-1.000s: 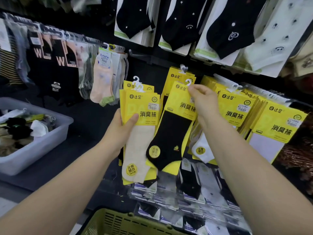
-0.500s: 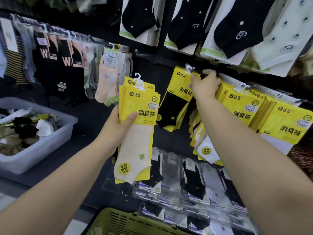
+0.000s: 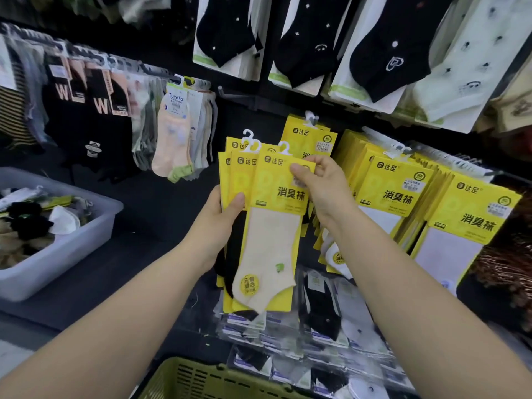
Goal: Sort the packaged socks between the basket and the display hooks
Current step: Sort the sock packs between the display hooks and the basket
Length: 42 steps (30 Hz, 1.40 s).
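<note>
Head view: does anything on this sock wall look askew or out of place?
Yes: the clear-wrapped sock packs below the yellow-carded hanging packs lie in a tilted, overlapping heap, and loose socks sit jumbled in the grey plastic tub.

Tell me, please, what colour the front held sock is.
Cream sock, seen best in the head view.

Two hands [image 3: 214,226] [image 3: 325,191], one basket [image 3: 201,370], one bin [image 3: 57,254]
</note>
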### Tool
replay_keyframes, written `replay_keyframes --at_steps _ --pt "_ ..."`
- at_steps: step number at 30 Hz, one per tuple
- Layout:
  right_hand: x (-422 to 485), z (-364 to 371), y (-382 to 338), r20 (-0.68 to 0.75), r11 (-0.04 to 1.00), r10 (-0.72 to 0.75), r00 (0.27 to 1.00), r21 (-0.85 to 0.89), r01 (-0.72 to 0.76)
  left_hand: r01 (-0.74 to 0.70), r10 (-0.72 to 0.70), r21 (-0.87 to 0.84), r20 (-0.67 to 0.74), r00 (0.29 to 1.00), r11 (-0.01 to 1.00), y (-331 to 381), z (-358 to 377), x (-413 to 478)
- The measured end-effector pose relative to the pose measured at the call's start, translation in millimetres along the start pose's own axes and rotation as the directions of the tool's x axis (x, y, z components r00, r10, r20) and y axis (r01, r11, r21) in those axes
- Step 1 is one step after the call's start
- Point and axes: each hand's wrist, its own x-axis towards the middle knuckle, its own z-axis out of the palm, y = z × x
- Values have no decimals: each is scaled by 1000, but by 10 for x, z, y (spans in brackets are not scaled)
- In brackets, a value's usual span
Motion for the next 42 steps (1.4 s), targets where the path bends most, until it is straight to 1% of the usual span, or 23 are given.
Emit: replay_keyframes --at_steps 2,3,6,8,10,12,15,18,19,21,22,24,26,28,36,40,42 --pt "54 -99 -9 -64 1000 -6 998 31 8 -9 10 21 -31 999 1000 -9 -28 23" --pt "83 -152 -19 -108 1000 -15 994 15 17 -17 18 19 -49 999 1000 -13 -50 34" --pt "167 -268 -63 -238 995 -70 969 -84 51 -36 39 32 -123 992 999 -38 -138 55" --pt "244 -273 -105 -264 985 -132 956 -141 97 -51 63 78 -170 983 996 -55 -191 55" --pt "343 -227 -171 -260 970 -188 947 -200 137 -57 85 137 -206 975 989 -67 -236 48" --pt "471 -165 -231 -233 950 -214 949 -276 147 -53 94 173 -238 967 984 -75 -281 41" --pt "646 -50 -234 -150 906 -188 971 -407 112 -46 100 208 -257 961 977 -69 -339 36" --pt "680 83 -162 -86 879 -143 986 -468 86 -27 69 194 -213 975 981 -69 -340 30" --pt "675 109 -136 -102 881 -149 984 -465 85 -23 60 189 -192 980 982 -68 -332 30" --pt "646 110 -114 -193 903 -198 961 -418 102 -27 55 177 -154 987 984 -52 -303 27" --pt "632 92 -113 -245 923 -207 947 -369 106 -32 57 168 -142 988 985 -39 -293 32" --pt "599 43 -87 -301 967 -167 939 -234 96 -42 64 165 -129 990 985 -23 -286 48" --pt "535 4 -47 -301 987 -112 947 -142 72 -42 65 167 -129 989 985 -19 -278 62" --pt "464 -29 -11 -273 991 -91 958 -116 61 -37 62 172 -138 989 984 -27 -263 72" --pt "314 -122 40 -184 991 -113 976 -93 97 -33 54 175 -113 992 984 -65 -228 29" --pt "291 -159 67 -169 984 -152 974 -116 133 -21 43 177 -120 992 984 -63 -241 24" --pt "288 -169 56 -189 979 -173 967 -137 148 -16 37 156 -131 991 988 -60 -261 14"
